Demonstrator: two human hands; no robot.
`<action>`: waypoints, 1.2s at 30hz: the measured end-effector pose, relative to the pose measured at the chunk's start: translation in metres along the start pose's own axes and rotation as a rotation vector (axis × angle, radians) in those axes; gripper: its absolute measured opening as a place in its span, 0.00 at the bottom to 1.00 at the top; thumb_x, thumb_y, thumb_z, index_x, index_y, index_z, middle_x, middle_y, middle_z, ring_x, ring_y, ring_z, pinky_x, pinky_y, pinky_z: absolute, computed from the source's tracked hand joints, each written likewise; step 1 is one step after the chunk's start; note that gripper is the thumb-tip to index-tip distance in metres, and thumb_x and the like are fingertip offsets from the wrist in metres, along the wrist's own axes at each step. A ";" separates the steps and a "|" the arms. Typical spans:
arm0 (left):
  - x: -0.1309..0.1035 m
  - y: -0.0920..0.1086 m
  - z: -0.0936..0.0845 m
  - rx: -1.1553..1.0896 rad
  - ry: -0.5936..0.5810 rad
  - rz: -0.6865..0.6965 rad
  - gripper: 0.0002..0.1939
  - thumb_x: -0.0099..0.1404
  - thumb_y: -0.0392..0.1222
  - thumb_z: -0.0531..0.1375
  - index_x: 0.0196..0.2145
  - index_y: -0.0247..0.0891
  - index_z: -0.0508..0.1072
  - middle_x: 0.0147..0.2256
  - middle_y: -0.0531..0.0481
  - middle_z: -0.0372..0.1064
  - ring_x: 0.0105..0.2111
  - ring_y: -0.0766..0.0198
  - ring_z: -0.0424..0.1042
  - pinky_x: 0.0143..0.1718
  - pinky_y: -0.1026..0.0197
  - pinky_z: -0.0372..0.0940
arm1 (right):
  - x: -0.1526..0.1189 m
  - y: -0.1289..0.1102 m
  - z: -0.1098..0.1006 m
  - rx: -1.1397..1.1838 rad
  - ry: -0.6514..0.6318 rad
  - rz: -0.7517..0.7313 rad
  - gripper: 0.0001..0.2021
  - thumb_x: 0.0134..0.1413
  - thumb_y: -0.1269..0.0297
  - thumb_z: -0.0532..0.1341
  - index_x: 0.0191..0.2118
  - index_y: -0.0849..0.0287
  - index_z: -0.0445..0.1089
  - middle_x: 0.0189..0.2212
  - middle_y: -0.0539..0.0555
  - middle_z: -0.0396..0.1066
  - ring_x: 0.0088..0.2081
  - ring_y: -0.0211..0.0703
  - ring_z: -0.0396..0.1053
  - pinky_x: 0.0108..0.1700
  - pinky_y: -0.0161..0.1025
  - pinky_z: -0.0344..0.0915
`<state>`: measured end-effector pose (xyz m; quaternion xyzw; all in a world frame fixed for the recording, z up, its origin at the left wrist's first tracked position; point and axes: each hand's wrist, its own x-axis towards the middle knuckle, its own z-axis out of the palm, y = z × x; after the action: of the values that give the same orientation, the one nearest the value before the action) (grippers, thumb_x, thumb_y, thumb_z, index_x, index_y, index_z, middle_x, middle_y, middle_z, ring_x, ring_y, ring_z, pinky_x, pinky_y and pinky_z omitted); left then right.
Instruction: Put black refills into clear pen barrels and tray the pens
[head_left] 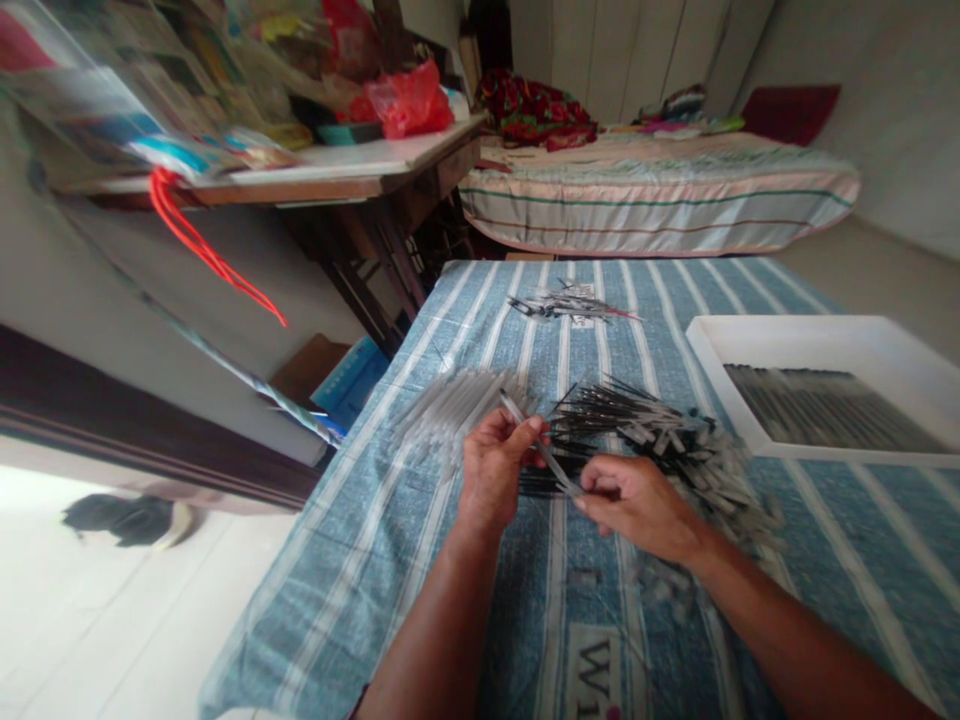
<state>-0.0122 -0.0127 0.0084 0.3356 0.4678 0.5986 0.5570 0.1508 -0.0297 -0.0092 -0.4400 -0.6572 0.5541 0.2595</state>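
Between my two hands slants a slim, pale translucent tube (555, 466) with a dark tip at its upper end. My left hand (495, 460) pinches it around the middle, thumb on top. At its lower end, the thumb and fingers of my right hand (637, 505) are closed on it. A heap of pale translucent tubes (461, 405) lies beyond my left hand. Just beyond and to the right of my hands is a pile of thin black sticks (600, 410) with pale grey ends (720, 480). My hands partly hide both piles.
A white tray (825, 335) at the right holds a row of dark-ended tubes (832, 405). A small bunch of thin black pieces (566, 305) lies farther back on the striped blue cloth (360, 560). A cluttered desk (337, 180) stands at left, a bed (660, 200) behind.
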 end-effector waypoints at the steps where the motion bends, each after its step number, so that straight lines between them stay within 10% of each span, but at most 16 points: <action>1: 0.000 -0.001 0.000 0.002 -0.005 0.002 0.09 0.51 0.41 0.65 0.26 0.34 0.69 0.22 0.54 0.69 0.20 0.71 0.66 0.19 0.69 0.61 | 0.000 0.000 0.001 0.021 0.014 0.007 0.05 0.46 0.67 0.57 0.25 0.58 0.58 0.17 0.43 0.59 0.18 0.32 0.61 0.20 0.29 0.57; 25: -0.001 -0.016 0.010 -0.038 0.052 -0.132 0.12 0.51 0.42 0.65 0.29 0.34 0.68 0.26 0.48 0.75 0.25 0.61 0.75 0.14 0.70 0.58 | 0.009 0.018 0.010 -0.187 0.336 -0.172 0.07 0.50 0.65 0.56 0.25 0.59 0.65 0.16 0.46 0.59 0.20 0.33 0.57 0.23 0.30 0.54; 36: -0.001 -0.006 0.016 0.083 0.049 -0.188 0.14 0.46 0.44 0.67 0.29 0.33 0.70 0.26 0.49 0.75 0.20 0.66 0.71 0.15 0.69 0.57 | 0.015 -0.006 0.001 -0.540 0.251 -0.214 0.09 0.55 0.64 0.55 0.29 0.58 0.70 0.25 0.50 0.73 0.27 0.37 0.67 0.30 0.32 0.57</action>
<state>0.0050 -0.0107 0.0085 0.2981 0.5350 0.5319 0.5848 0.1412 -0.0172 -0.0055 -0.4865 -0.7860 0.2705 0.2691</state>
